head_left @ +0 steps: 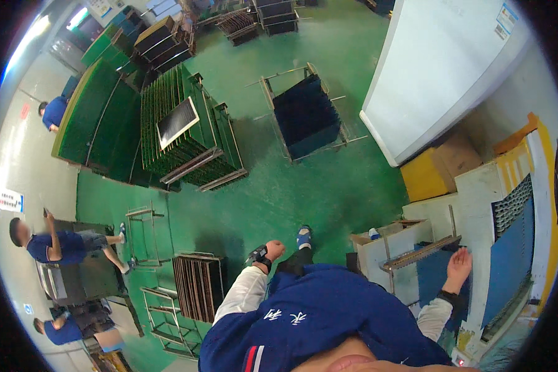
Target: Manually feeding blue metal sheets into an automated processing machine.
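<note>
My left hand (274, 250), with a dark band on its wrist, is held in front of my body with the fingers curled in. Nothing shows in it. On the right, my right hand (459, 265) is raised with its fingers stretched out and holds nothing visible. It is nearest to a metal rack bar (423, 253) and the pale frame of a machine (477, 229). A blue panel (507, 273) fills that machine's opening. Whether the right hand touches the frame, I cannot tell.
Racks of green boards (189, 133) stand ahead on the left, one with a dark panel (178, 122) on top. A rack of dark blue boards (307, 115) stands ahead. A brown-board rack (198, 285) is at my left. Three people are along the left wall. Cardboard boxes (440, 167) sit at right.
</note>
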`<state>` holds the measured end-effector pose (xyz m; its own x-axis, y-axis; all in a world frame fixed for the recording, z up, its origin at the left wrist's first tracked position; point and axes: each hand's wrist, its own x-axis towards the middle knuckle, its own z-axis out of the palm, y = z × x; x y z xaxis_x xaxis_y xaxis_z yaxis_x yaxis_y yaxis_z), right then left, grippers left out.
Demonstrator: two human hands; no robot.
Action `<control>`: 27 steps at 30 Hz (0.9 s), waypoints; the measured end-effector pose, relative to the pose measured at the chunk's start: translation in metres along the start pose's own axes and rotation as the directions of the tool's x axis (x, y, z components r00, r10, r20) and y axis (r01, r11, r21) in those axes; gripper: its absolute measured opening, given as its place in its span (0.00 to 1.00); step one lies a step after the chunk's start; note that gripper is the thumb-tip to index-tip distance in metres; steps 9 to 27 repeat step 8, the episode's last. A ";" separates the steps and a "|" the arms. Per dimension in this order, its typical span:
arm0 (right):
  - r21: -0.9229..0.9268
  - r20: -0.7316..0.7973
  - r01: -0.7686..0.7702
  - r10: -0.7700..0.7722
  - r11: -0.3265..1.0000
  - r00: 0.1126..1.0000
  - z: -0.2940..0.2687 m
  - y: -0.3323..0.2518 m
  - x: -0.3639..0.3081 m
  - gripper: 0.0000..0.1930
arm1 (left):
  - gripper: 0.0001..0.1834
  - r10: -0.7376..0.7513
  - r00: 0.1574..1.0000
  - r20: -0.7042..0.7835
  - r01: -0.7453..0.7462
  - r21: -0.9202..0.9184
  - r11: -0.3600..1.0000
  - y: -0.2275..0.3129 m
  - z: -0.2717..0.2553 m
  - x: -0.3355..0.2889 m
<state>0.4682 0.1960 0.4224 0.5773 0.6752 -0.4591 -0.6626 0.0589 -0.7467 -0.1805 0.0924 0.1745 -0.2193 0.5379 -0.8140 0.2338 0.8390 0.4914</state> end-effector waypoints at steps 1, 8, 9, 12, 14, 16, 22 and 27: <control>0.002 0.007 -0.036 0.036 0.999 0.999 0.028 0.019 -0.006 0.14 | 0.09 -0.004 1.000 0.006 0.004 0.008 1.000 -0.001 -0.017 0.011; -0.066 0.061 -0.227 0.231 0.972 0.971 0.128 0.120 -0.015 0.13 | 0.09 -0.076 0.997 0.004 0.075 -0.123 0.990 0.037 -0.103 0.062; -0.066 0.061 -0.227 0.231 0.972 0.971 0.128 0.120 -0.015 0.13 | 0.09 -0.076 0.997 0.004 0.075 -0.123 0.990 0.037 -0.103 0.062; -0.066 0.061 -0.227 0.231 0.972 0.971 0.128 0.120 -0.015 0.13 | 0.09 -0.076 0.997 0.004 0.075 -0.123 0.990 0.037 -0.103 0.062; -0.066 0.061 -0.227 0.231 0.972 0.971 0.128 0.120 -0.015 0.13 | 0.09 -0.076 0.997 0.004 0.075 -0.123 0.990 0.037 -0.103 0.062; -0.066 0.061 -0.227 0.231 0.972 0.971 0.128 0.120 -0.015 0.13 | 0.09 -0.076 0.997 0.004 0.075 -0.123 0.990 0.037 -0.103 0.062; -0.066 0.061 -0.227 0.231 0.972 0.971 0.128 0.120 -0.015 0.13 | 0.09 -0.076 0.997 0.004 0.075 -0.123 0.990 0.037 -0.103 0.062; -0.066 0.061 -0.227 0.231 0.972 0.971 0.128 0.120 -0.015 0.13 | 0.09 -0.076 0.997 0.004 0.075 -0.123 0.990 0.037 -0.103 0.062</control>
